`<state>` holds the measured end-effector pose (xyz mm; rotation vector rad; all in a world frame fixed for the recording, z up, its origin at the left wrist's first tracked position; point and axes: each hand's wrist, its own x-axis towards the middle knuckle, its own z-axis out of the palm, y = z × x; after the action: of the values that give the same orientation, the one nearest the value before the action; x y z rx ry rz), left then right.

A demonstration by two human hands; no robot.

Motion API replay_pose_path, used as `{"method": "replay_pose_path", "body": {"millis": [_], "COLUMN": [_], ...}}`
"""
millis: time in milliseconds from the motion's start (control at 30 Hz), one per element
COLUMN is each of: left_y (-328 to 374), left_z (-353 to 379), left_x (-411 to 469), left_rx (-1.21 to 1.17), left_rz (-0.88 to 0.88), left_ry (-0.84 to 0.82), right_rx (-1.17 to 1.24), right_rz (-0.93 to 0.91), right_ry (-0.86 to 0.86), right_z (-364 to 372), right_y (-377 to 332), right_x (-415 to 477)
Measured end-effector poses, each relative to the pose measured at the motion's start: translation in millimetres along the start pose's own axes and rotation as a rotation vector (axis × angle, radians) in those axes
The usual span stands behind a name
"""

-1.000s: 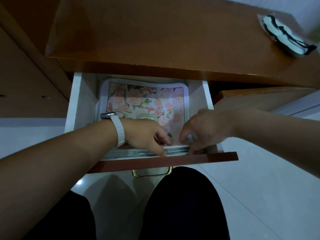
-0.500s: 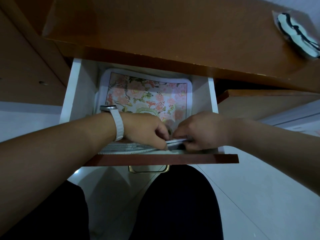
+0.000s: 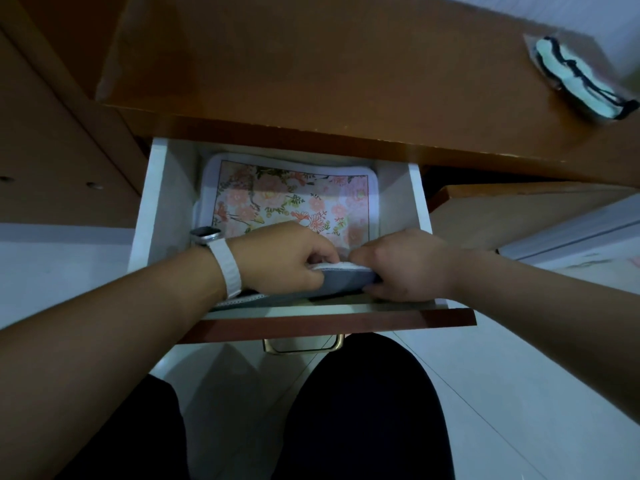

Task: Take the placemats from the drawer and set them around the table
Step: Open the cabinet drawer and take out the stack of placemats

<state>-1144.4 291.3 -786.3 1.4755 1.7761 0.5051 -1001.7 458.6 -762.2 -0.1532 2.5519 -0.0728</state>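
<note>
A stack of floral placemats (image 3: 294,199) with white borders lies in the open white drawer (image 3: 156,202) under the brown table (image 3: 311,64). My left hand (image 3: 280,258), with a white watch on its wrist, and my right hand (image 3: 405,265) both grip the near edge of the stack. That edge is lifted off the drawer floor and its grey underside (image 3: 346,280) shows between my hands. More placemat edges lie flat below, near the drawer front.
A black-and-white item in a clear bag (image 3: 581,81) lies on the table's right end. The drawer front has a brass handle (image 3: 303,344). My dark-clad knees (image 3: 363,410) are just below the drawer. White tiled floor (image 3: 519,393) spreads to the right.
Both hands have closed on the stack's near edge and raised it, so the grey underside now shows. The view has tilted slightly upward.
</note>
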Motion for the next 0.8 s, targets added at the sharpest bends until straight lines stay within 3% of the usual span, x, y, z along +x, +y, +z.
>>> {"method": "replay_pose_path", "body": {"millis": [67, 167, 300, 500, 700, 800], "left_y": [1, -7, -21, -34, -35, -28], "left_z": [-5, -14, -28, -25, -32, -43], "left_x": [-9, -29, -60, -86, -94, -100], "left_rx": [0.049, 0.225, 0.483, 0.577, 0.412, 0.359], "left_rz": [-0.007, -0.099, -0.194, -0.152, -0.076, -0.070], "left_ry": [-0.016, -0.183, -0.202, 0.121, 0.438, 0.521], "right_rx": [0.059, 0.061, 0.109, 0.148, 0.208, 0.185], "right_rz": [0.043, 0.049, 0.069, 0.077, 0.144, 0.169], "right_ry": [0.057, 0.157, 0.228, 0.331, 0.481, 0.540], "right_z": [0, 4, 3, 5, 1, -12], "right_y": [-1, -3, -3, -5, 0, -3], "right_x": [-1, -2, 0, -1, -12, -21]}}
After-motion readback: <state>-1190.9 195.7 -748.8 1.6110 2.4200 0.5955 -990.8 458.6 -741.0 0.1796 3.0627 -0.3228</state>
